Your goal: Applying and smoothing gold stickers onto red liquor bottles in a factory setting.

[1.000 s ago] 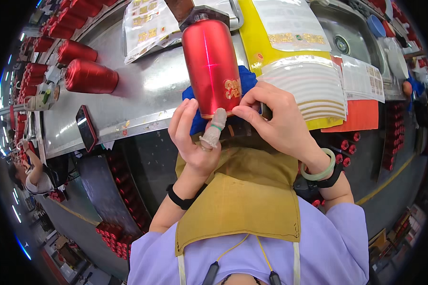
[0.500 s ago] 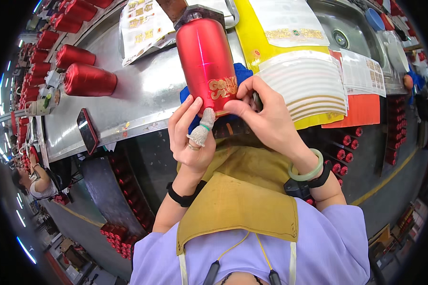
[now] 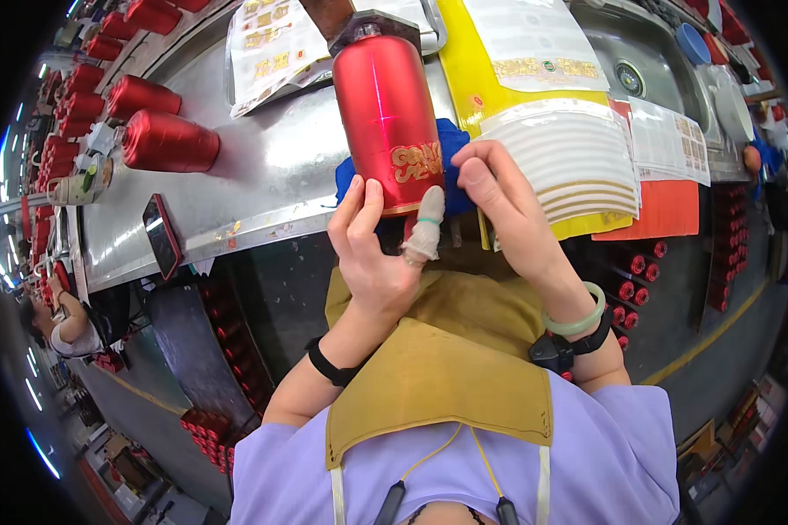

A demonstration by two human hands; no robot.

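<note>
Head view: red bottle, base touching spread left hand, lies just left of unclenched right hand.

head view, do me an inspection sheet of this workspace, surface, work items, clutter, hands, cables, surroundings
Surface: shiny metal counter, small coloured specks along its front edge
Work items: red bottle, neck at a metal bracket; gold decal near its base; blue cloth beneath
Clutter: phone at the front edge
Left hand: fingers spread, touching the bottle's base end; one digit wears a pale cover
Right hand: beside the bottle, not gripping it; anything pinched cannot be told
Cables: on the counter, nothing seen; neck cord on the person's chest
Surroundings: sink at far right, another person at left
</note>
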